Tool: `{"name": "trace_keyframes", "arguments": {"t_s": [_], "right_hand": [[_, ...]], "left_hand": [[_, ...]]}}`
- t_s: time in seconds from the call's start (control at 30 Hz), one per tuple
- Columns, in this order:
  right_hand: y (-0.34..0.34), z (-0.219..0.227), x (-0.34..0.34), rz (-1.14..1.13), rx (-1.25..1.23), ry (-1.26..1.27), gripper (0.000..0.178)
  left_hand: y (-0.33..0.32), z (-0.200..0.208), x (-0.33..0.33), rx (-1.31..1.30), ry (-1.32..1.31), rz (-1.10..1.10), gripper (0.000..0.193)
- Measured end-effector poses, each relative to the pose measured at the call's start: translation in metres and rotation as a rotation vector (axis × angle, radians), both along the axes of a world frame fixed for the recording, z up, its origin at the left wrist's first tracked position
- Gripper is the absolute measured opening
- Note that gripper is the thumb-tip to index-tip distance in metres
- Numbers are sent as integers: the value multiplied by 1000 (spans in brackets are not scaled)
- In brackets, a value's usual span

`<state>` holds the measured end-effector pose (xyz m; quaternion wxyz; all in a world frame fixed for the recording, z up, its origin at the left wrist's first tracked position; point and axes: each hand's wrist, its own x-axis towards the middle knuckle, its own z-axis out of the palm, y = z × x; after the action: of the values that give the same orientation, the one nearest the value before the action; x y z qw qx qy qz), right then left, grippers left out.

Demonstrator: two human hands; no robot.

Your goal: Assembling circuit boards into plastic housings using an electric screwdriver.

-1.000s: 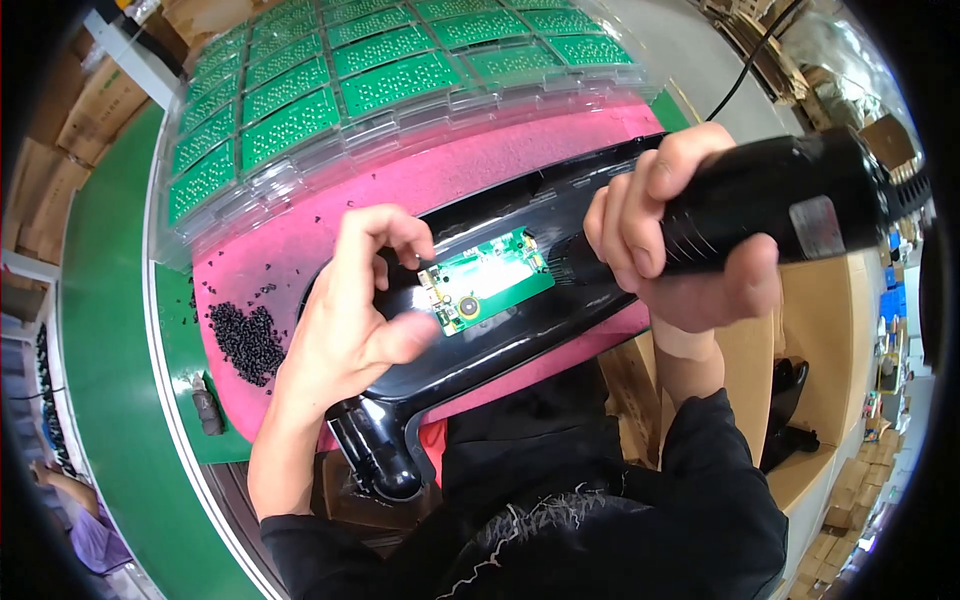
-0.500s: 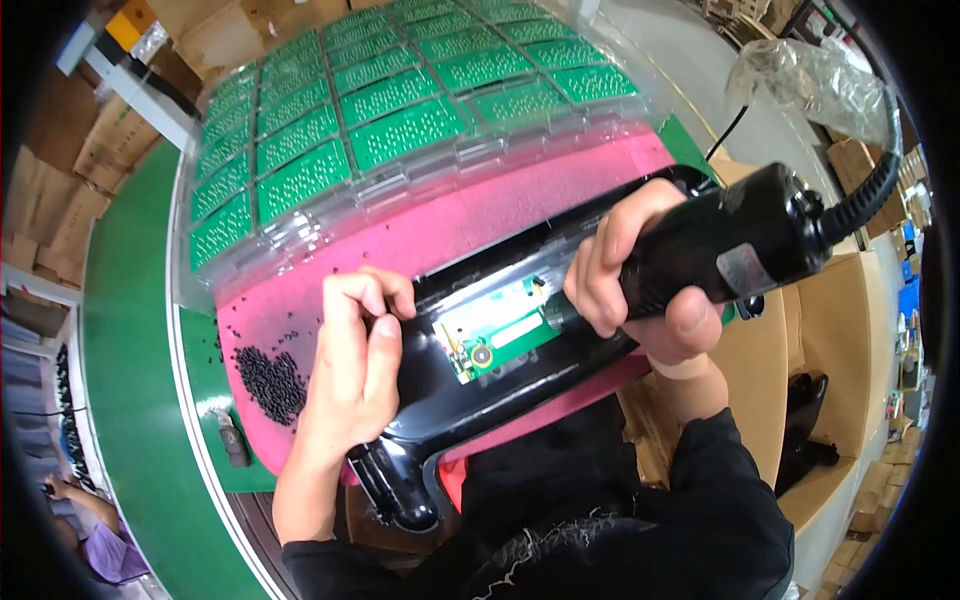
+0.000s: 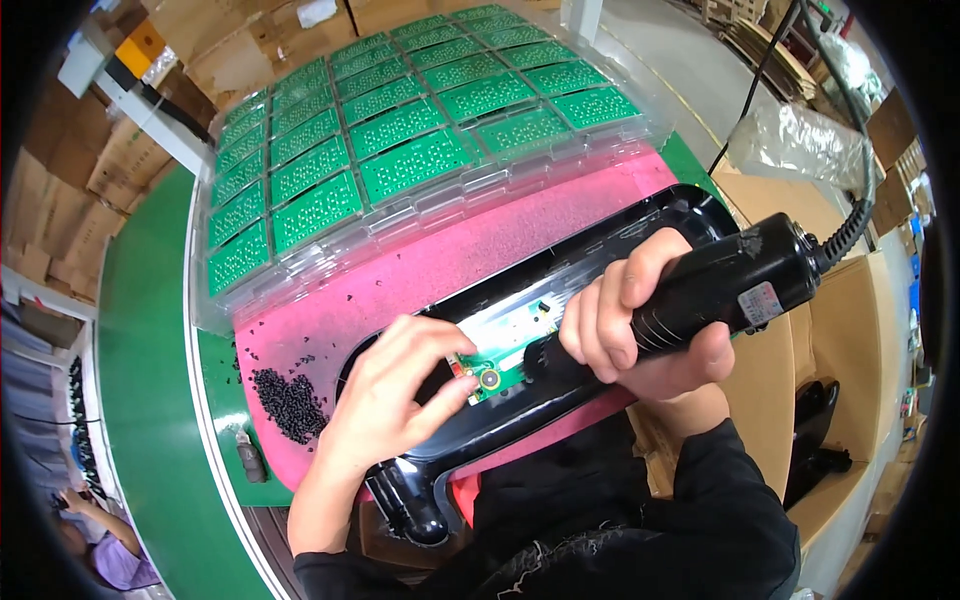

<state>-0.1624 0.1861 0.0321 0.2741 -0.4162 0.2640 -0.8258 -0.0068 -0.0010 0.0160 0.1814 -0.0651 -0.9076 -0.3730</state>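
Note:
A black electric screwdriver (image 3: 735, 285) lies in my right hand (image 3: 640, 325), fingers wrapped round its body. Its dark front end points left over a small green circuit board (image 3: 520, 352); the exact tip is hard to make out. This board lies in a long, glossy black plastic housing (image 3: 520, 412) with a handle-like stub at its near left. My left hand (image 3: 395, 385) is open at the board's left end, thumb and fingers apart, with the fingertips at the board's edge. Small black screws (image 3: 287, 405) are heaped left of the housing.
Behind the pink mat (image 3: 400, 285) stands a clear plastic tray (image 3: 330, 262) of green circuit boards. A cardboard box (image 3: 850, 340) with black parts is at the right. The screwdriver's cable (image 3: 862, 190) runs upward. Another person (image 3: 115, 545) sits at far left.
My left hand has opened from a closed pinch and moved right, onto the board's left end. The screwdriver's rear end has dropped slightly. The whole view has shifted a little.

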Motion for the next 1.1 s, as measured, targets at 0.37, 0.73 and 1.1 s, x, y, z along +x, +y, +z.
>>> {"name": "trace_keyframes", "arguments": {"t_s": [0.37,0.73,1.1], "right_hand": [[-8,7,26,79,-209,-37,60],[-8,15,29,33,-217,32,58],[6,27,17,-134,207,216,63]], "left_hand": [[4,-6,3,37,-52,-213,18],[5,3,6,-123,10,-125,25],[6,-1,5,-92,26,-28,30]]}}
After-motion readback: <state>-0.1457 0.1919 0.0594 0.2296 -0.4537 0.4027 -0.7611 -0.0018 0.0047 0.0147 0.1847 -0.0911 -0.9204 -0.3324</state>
